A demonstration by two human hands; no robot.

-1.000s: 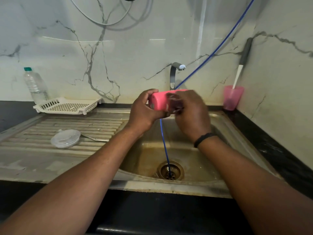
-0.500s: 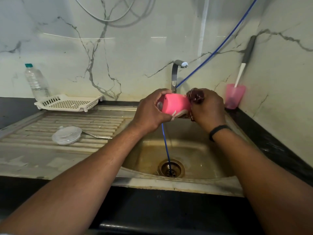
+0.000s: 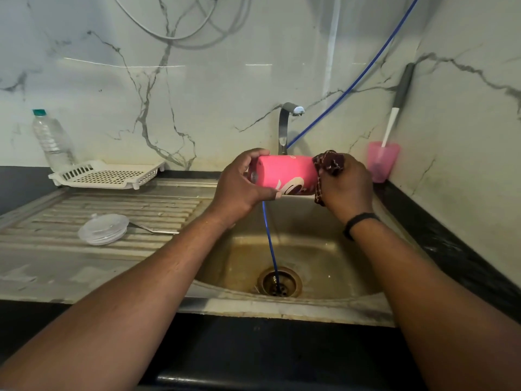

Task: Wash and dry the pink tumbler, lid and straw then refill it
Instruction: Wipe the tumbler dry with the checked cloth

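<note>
Above the sink (image 3: 282, 306), left hand (image 3: 239, 182) grips the pink tumbler (image 3: 284, 174) sideways — right hand (image 3: 345, 183) has slid its bunched cloth (image 3: 328, 163) to the tumbler's mouth — drying nearly done, I judge

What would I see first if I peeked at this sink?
The bright pink tumbler, held sideways above the sink. The left hand holds its base end while the right hand presses a dark red cloth at its other end. A clear lid lies on the draining board, left of the basin.
</note>
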